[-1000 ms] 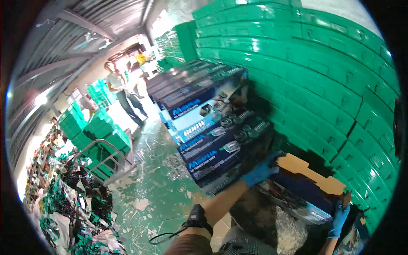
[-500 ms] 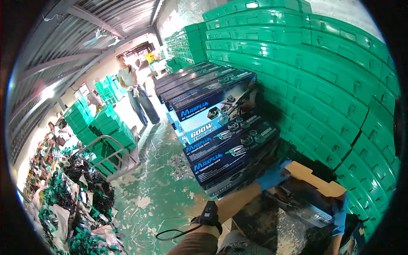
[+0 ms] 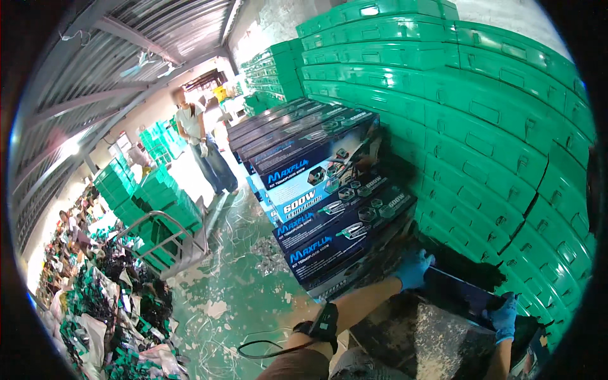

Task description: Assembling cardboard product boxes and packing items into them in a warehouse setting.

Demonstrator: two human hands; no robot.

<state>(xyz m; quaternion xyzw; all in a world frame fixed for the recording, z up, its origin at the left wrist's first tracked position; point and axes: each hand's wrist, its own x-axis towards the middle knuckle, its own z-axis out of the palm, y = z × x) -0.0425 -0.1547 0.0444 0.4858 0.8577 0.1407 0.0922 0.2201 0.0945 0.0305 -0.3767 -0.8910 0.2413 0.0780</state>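
A dark printed cardboard box (image 3: pixel 462 290) lies low in front of me, between my hands, beside the stack of similar boxes. My left hand (image 3: pixel 413 270), in a blue glove, grips its left end with the fingers curled over the edge. At the box's right end is my right hand (image 3: pixel 504 316), also blue-gloved, closed around that end. The box's underside and part of its front are in shadow. A black strapped device (image 3: pixel 324 324) with a looped cable sits on my left wrist.
Dark and blue printed boxes (image 3: pixel 316 142) are piled ahead. Green plastic cases (image 3: pixel 494 152) form a tall wall on the right. At left stand a metal trolley (image 3: pixel 158 237), more green cases (image 3: pixel 168 196) and a scrap heap (image 3: pixel 107 310). A person (image 3: pixel 201 142) stands farther back.
The brown cardboard flap that showed on the box is out of sight, and a dark printed face shows instead. My right hand has moved up slightly along the box's end.
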